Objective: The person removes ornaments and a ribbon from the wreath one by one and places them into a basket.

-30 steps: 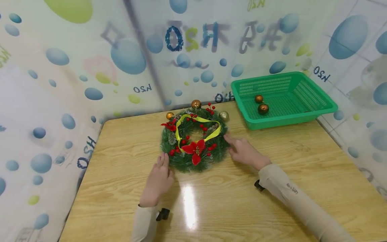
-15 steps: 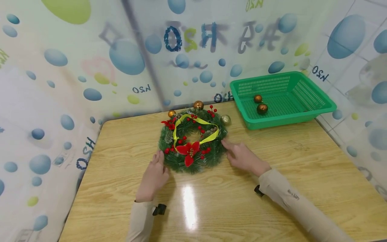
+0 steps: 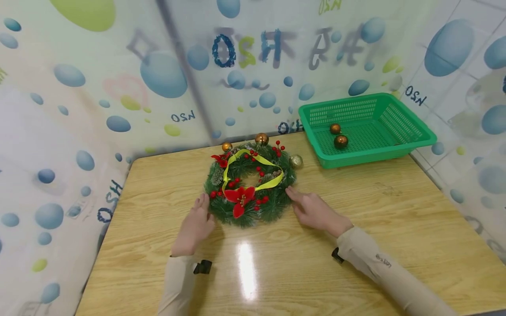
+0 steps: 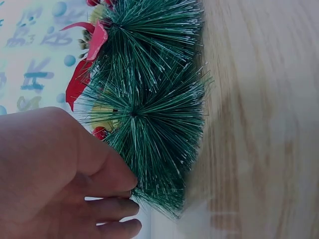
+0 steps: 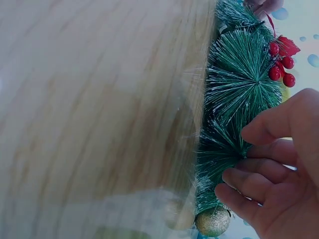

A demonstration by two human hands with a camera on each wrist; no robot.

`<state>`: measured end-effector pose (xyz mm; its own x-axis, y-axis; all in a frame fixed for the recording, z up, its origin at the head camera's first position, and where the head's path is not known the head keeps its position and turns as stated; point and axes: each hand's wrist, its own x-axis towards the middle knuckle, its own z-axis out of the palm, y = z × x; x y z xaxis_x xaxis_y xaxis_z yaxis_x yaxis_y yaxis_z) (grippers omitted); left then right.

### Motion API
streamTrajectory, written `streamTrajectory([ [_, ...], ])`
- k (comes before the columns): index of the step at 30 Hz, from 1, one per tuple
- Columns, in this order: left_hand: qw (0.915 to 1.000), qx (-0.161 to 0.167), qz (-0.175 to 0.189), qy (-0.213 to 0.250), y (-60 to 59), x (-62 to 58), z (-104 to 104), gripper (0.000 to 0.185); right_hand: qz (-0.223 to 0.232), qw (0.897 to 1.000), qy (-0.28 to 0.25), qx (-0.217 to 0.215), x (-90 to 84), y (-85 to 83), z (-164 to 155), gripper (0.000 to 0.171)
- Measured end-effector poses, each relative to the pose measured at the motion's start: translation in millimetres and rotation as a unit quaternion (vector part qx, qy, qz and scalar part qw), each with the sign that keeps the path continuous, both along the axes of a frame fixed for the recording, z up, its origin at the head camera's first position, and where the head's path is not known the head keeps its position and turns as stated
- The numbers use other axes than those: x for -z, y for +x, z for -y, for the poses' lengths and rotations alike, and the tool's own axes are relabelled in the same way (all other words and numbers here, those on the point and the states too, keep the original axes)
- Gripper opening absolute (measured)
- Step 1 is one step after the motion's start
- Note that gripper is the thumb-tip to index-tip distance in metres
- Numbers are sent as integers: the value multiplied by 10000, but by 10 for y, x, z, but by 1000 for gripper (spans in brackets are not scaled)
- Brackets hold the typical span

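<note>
A green Christmas wreath (image 3: 272, 208) lies on the wooden table between my two hands. It carries a red poinsettia (image 3: 240, 198) at its near side, red berries, pinecones and a loop of yellow ribbon (image 3: 270, 182). At its left edge my left hand (image 3: 193, 226) pinches the needles; thumb and finger meet there in the left wrist view. My right hand (image 3: 316, 211) holds the right edge, its thumb and bent fingers around the outer needles (image 5: 229, 144). A gold glitter ball (image 3: 296, 161) sits at the wreath's right, copper (image 3: 262, 139) and orange (image 3: 227, 147) balls at its back.
A green plastic basket (image 3: 367, 156) stands at the back right with two brown balls (image 3: 341, 141) inside. Bubble-patterned sheeting (image 3: 158, 114) rises behind the table (image 3: 166, 188) and at both sides.
The wreath has turned clockwise: the poinsettia shifts left and the balls at the back shift right. My left hand moves slightly left and away, my right hand a little nearer, both staying at its edges.
</note>
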<state>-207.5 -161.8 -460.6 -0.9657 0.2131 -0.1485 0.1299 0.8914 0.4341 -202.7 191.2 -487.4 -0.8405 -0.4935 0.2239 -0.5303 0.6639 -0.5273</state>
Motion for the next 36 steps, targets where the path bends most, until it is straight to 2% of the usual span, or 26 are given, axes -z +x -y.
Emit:
streamTrajectory([
  [8, 10000, -23, 94, 18, -66, -28, 55, 70, 157, 9998, -6, -106, -19, 46, 74, 54],
  [15, 9998, -104, 130, 52, -131, -2, 122, 71, -152, 9995, 124, -228, -20, 96, 146, 52],
  [22, 9997, -116, 155, 136, -178, 0, 176, 71, -193, 9994, 85, -280, -26, 132, 206, 51],
  [26, 9999, -74, 26, 78, -178, -3, 190, 70, -120, 9995, -21, -284, -34, 139, 202, 51],
  [31, 9998, -29, -203, -76, -21, -13, 169, 68, -222, 9981, -537, 189, -109, 100, 77, 50],
  [36, 9992, 78, -401, 11, 215, -4, 44, 66, -407, 9954, -568, 653, -137, -104, -129, 56],
])
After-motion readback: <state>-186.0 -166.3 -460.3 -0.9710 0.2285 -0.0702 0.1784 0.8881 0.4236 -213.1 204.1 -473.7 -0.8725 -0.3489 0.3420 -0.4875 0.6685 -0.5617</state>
